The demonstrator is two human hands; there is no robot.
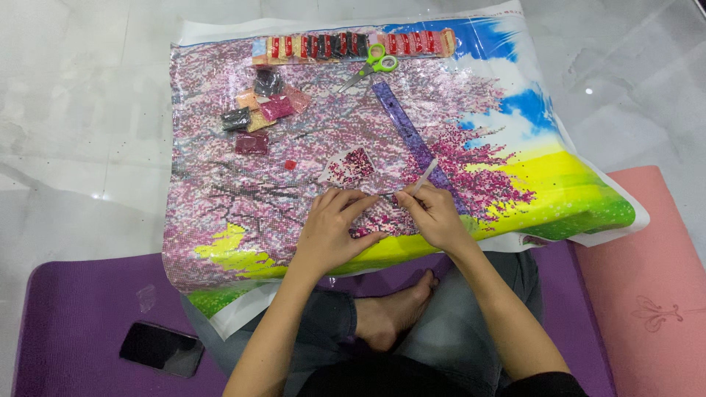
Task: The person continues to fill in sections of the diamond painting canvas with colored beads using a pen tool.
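Purple matting [81, 309] covered the pale floor, a dark phone [162, 348] lying on it beside the seated person's knee. Across the lap spread a diamond-painting canvas [220, 213]. The left hand [331, 228] rested half-curled, pinning the sheet flat; the right hand [435, 217] pinched a white applicator pen [425, 176], its long axis tilted up and rightward. Farther off lay a bead tray [351, 166], purple ruler [408, 132], bead packets [263, 110] and green-handled scissors [371, 65], within reach.
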